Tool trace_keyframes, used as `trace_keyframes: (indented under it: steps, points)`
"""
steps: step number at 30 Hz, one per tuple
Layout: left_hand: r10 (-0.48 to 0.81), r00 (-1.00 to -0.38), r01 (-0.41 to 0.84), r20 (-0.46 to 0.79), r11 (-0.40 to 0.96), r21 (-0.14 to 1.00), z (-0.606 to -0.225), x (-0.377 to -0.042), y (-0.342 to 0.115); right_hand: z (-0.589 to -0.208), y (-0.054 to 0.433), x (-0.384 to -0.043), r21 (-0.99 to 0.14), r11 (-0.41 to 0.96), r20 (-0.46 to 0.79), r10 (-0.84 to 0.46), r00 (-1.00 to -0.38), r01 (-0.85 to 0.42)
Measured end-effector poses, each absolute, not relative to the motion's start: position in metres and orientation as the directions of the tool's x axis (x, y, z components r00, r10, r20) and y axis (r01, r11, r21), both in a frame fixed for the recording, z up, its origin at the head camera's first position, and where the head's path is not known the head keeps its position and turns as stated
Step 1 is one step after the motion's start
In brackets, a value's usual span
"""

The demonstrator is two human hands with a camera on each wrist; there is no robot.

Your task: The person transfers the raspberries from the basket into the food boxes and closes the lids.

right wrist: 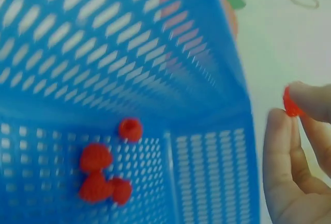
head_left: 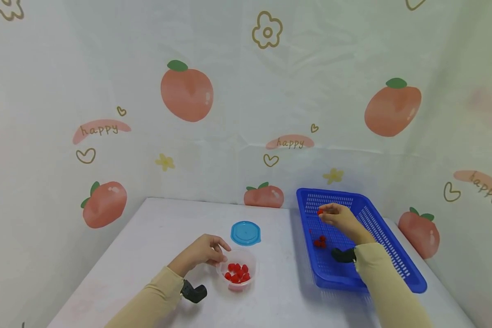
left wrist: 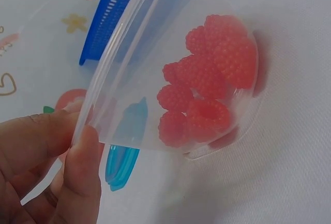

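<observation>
My left hand (head_left: pixel 207 251) pinches the rim of a clear plastic tub (left wrist: pixel 139 79) between thumb and fingers. Several raspberries (left wrist: pixel 207 69) lie in the bottom of that tub, which stands on the white table. Over at the right, my right hand (head_left: pixel 339 218) is raised above the blue basket (head_left: pixel 309 255), a single raspberry (right wrist: pixel 290 102) pinched at its fingertips. More raspberries (right wrist: pixel 96 158) rest on the basket floor, most of them clustered together. In the right wrist view the held berry appears beyond the basket's rim.
A blue lid (head_left: pixel 246 233) lies on the table (head_left: pixel 168 218) just behind the tub. The basket's tall slotted walls stand between its inside and the tub. A white printed cloth (head_left: pixel 229 136) hangs behind the table.
</observation>
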State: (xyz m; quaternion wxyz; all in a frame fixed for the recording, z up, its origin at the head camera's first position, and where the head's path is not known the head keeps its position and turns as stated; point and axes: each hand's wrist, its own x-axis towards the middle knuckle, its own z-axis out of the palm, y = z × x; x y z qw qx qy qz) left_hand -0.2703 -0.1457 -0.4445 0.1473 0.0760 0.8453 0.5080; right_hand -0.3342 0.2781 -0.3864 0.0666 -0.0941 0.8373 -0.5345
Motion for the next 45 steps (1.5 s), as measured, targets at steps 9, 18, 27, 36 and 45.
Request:
trace_keyframes:
  steps: [9,18,27,36,45]
  points:
    - [0.278,-0.945,-0.018,-0.171,0.477,0.879,-0.445,-0.270,-0.146,-0.366,0.254,-0.319,-0.954,0.263,0.093,-0.192,-0.977,-0.143]
    - [0.289,-0.943,-0.013,-0.164,0.460,0.888,-0.445,-0.270,-0.146,-0.354,0.215,-0.300,-0.976,0.135,0.143,-0.199,-0.970,-0.172]
    - [0.295,-0.942,-0.008,-0.161,0.457,0.889,-0.444,-0.270,-0.147,-0.360,0.176,-0.276,-0.978,0.063,0.177,-0.259,-0.949,-0.199]
    - [0.293,-0.942,-0.013,-0.164,0.458,0.889,-0.443,-0.269,-0.147,-0.384,0.141,-0.260,-0.977,0.069,0.171,-0.309,-0.936,-0.201]
    - [0.304,-0.939,-0.007,-0.162,0.452,0.892,-0.442,-0.269,-0.147,-0.418,0.113,-0.247,-0.982,0.090,0.115,-0.413,-0.903,-0.167]
